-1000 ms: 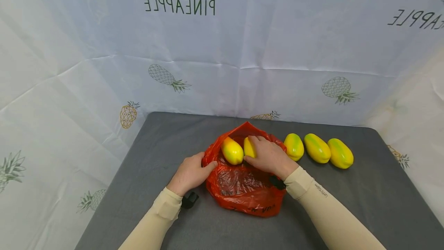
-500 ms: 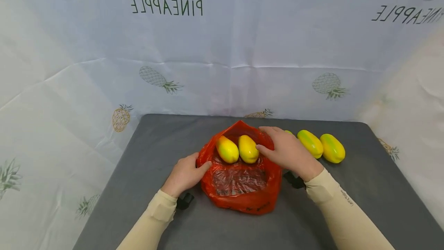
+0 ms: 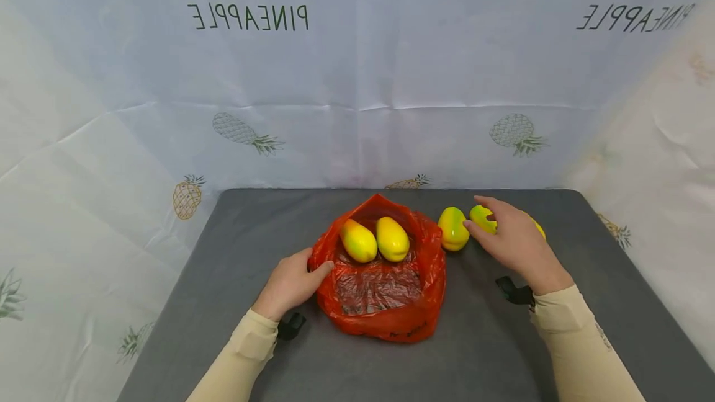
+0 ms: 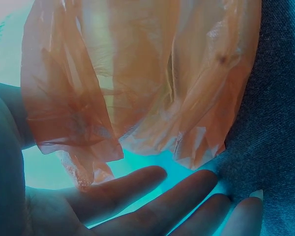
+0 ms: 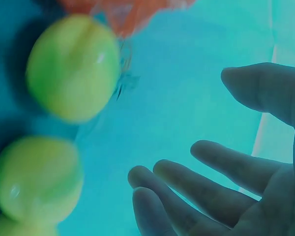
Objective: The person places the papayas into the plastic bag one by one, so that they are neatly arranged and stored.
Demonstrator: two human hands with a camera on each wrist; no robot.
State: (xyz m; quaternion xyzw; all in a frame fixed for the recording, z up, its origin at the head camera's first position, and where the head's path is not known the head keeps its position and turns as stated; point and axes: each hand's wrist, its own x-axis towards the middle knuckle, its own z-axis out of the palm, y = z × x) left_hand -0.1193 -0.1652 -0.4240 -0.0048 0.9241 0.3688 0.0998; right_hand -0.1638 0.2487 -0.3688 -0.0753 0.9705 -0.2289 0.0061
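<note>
Yellow fruits (image 3: 393, 240) lie paired inside the red bag (image 3: 385, 322), toward its far side; three more fruits (image 3: 451, 229) sit on the table (image 3: 223, 321) to the right. My left hand (image 3: 289, 283) holds the bag's left rim between thumb and fingers; my right hand (image 3: 518, 242) hovers near those three, fingers apart.

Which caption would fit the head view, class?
Left hand holds a red plastic bag with two oval yellow fruits inside; right hand hovers by three more fruits.
</note>
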